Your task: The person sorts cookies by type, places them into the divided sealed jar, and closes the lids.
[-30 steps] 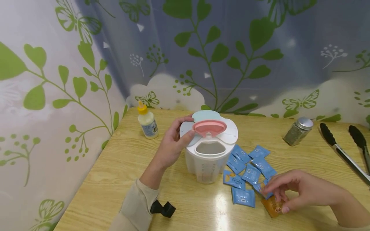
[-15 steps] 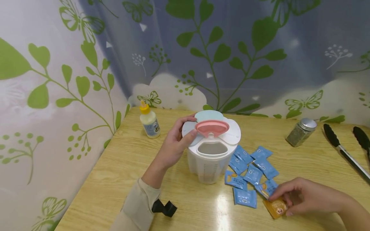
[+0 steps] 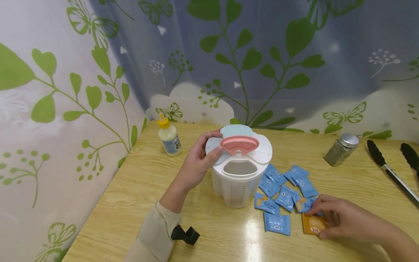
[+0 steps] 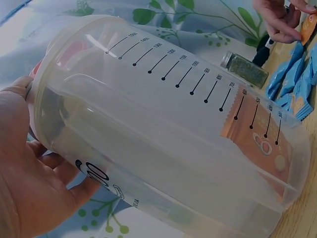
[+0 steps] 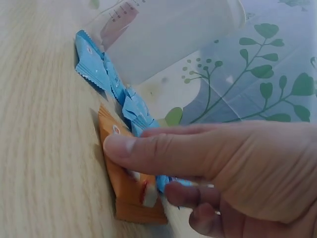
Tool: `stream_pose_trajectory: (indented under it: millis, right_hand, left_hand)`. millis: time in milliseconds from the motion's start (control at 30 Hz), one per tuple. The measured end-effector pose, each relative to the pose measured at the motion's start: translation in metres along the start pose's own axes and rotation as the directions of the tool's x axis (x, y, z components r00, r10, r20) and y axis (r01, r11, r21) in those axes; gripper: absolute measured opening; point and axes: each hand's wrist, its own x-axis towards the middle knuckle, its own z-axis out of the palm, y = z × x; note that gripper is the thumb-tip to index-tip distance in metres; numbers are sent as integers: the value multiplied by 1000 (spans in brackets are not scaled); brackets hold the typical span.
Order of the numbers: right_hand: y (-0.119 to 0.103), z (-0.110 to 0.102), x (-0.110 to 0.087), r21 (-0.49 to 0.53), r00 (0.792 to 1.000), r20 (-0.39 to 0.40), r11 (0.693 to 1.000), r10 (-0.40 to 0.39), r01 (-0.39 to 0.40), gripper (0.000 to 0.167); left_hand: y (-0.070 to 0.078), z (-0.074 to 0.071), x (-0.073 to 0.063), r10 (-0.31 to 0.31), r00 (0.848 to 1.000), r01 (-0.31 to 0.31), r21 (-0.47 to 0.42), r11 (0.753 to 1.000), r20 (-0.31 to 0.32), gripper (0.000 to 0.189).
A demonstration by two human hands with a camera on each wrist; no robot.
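Note:
A translucent measuring storage canister point(image 3: 238, 189) stands on the table, its white lid point(image 3: 262, 148) bearing a raised pink flap point(image 3: 240, 144) over an opening. My left hand point(image 3: 197, 163) grips the lid's left edge, thumb on top. Through the canister wall in the left wrist view, an orange packet point(image 4: 257, 144) shows at the bottom. My right hand point(image 3: 351, 220) pinches another orange packet point(image 3: 312, 222) lying on the table, thumb and index finger at its edges. Several blue packets point(image 3: 277, 223) lie between the canister and my right hand; some overlap.
A yellow-capped squeeze bottle point(image 3: 170, 140) stands back left. At the right are a seasoning jar point(image 3: 341, 150) with a metal cap and black-tipped tongs point(image 3: 392, 174). A patterned curtain point(image 3: 278, 72) hangs behind the table. A black strap point(image 3: 185, 235) is by my left sleeve.
My right hand has come down on the orange packet and shifted it slightly away from me, turning it and nudging nearby blue packets. My left hand keeps its hold on the canister.

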Motion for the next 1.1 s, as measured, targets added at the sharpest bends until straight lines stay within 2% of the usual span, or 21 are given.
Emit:
stream_pose_trajectory:
  millis: [100,167,267,367,567,700,800,933,1000,1100]
  right_hand:
    - [-4,-2,0,-70,995,-8,993,98,-98,44]
    - [-4,-2,1,-67,990,0,988,140,-140,47]
    - [-3,-1,2,-47,983,6,982,183,-182,49]
    - [-1,-1,1,-23,981,5,981,192,-192,42]
    - [3,-1,-2,80,991,31,988,134,-136,21]
    - [6,-4,0,258,991,105,960,80,-105,13]
    - [9,-8,3,399,987,153,912,38,-97,19]
    - [13,-13,3,499,987,158,863,-5,-75,26]
    - [13,-15,1,520,989,146,852,-20,-59,28]
    - [9,-20,0,515,994,105,857,-30,-28,30]
  left_hand:
    - [0,0,0,0,1000,0,2,1000,-2,40]
    - [0,1,0,0,1000,0,2,1000,-3,40]
    - [0,1,0,3,1000,-3,0,1000,-1,40]
    - [-2,1,1,6,1000,-6,-5,1000,-3,41]
    - [-3,3,1,3,1000,-3,-2,1000,-15,41]
    - [-3,2,0,-7,1000,7,8,1000,-21,40]
    - [-1,1,0,-10,1000,11,13,1000,-28,39]
    - [0,0,-1,-10,999,11,8,1000,-33,39]
    - [0,1,-1,-7,999,7,1,1000,-33,39]
    - [-1,1,-1,0,1000,-1,-12,1000,-30,40]
